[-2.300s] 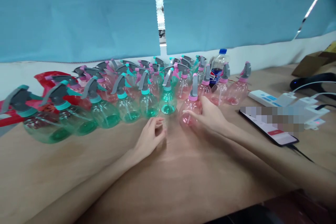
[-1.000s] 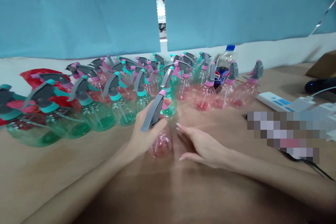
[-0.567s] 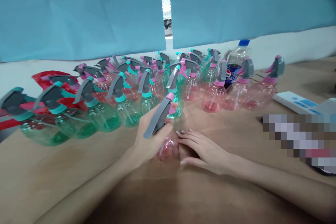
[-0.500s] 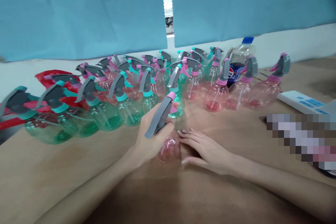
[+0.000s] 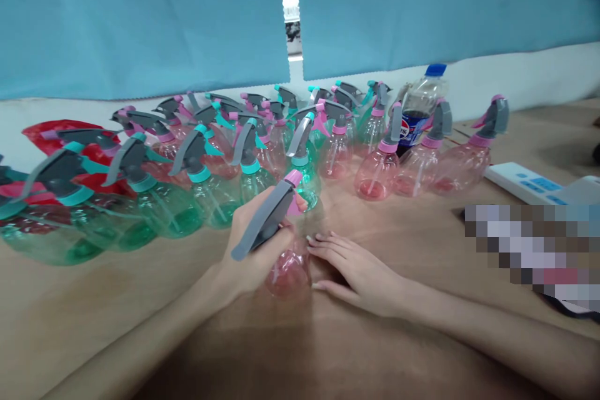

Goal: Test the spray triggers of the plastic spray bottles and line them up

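My left hand is wrapped round the neck of a pink spray bottle with a grey and pink trigger head. That bottle stands on the brown table in front of me. Palm down, my right hand rests on the table just right of the bottle, fingers stretched out and holding nothing. Its fingertips are close to the bottle's side; whether they touch it I cannot tell. Just behind the held bottle is a green spray bottle with a turquoise collar.
Several green spray bottles line the left, and several pink ones the right, with more behind. A blue-capped cola bottle, a white box and a blurred-out object are at right. Red plastic lies at left.
The whole view has shifted slightly, so the things appear a little further left. My left hand keeps its hold on the pink spray bottle, and my right hand stays flat beside it.
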`<state>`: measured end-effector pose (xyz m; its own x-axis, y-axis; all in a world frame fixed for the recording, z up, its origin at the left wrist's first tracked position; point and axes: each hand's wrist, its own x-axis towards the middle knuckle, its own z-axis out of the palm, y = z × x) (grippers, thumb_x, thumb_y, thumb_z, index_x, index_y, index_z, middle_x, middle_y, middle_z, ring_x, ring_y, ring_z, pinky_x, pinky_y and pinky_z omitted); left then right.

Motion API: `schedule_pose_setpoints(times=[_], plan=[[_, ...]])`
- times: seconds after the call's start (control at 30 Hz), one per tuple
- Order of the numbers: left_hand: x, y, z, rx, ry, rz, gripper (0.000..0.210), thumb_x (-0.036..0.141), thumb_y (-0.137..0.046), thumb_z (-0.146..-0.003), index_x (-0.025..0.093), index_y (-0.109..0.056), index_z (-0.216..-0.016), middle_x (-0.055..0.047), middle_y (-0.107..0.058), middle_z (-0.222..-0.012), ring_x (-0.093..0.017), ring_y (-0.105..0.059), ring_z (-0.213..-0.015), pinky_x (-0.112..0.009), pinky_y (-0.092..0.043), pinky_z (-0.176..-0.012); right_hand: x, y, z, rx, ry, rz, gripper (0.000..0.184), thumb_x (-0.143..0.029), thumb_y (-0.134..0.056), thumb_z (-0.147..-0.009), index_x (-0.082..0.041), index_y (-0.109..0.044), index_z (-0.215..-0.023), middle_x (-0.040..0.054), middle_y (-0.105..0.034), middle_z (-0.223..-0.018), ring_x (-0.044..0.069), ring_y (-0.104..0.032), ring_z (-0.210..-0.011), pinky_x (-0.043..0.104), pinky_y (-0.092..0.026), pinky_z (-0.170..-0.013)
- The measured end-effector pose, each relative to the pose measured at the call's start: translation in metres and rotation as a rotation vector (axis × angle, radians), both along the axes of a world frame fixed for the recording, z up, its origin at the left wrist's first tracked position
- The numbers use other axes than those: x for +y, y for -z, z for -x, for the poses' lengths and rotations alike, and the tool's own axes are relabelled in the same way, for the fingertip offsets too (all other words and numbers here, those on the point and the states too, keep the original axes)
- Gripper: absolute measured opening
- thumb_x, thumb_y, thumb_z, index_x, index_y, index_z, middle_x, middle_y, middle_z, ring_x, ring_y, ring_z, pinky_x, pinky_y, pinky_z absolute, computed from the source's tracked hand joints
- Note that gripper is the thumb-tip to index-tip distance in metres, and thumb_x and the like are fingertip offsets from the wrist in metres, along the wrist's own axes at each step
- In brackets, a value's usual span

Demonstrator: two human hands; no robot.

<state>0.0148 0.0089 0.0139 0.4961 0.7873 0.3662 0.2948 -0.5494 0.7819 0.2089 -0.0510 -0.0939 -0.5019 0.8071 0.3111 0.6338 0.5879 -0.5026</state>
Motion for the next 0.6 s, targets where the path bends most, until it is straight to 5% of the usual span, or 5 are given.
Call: schedule_pose_setpoints(times=[0.3,0.6], plan=[[-0.0016,-0.0027,0.0008,-0.052,0.046,-0.015,0.011,0.011,-0.051,-0.070,0.020,-0.054,-0.075,-0.001,-0.061,-0.082,-0.016,-0.057,-0.073,-0.030,-0.048,-0.069,-0.0009,-0.0027,-0.0002,0.002,-0.001,0.004,0.050,-0.042,-0.052,-0.094,-0.015,-0.046,-0.135,0.0143,-0.055,-0.138,0.026,-0.047,-0.131,0.049,-0.034,-0.113],[-0.0041,0.0039,-0.0003,-0.002,-0.094,-0.006,0.033,0.017,-0.054,-0.075,0.025,-0.062,-0.105,0.004,-0.057,-0.069,-0.015,-0.054,-0.062,-0.027,-0.047,-0.060,-0.0006,-0.0009,-0.0005,-0.018,0.006,0.003,0.053,-0.043,-0.054,-0.093,-0.012,-0.046,-0.135,0.0158,-0.054,-0.139,0.026,-0.046,-0.132,0.048,-0.033,-0.114]])
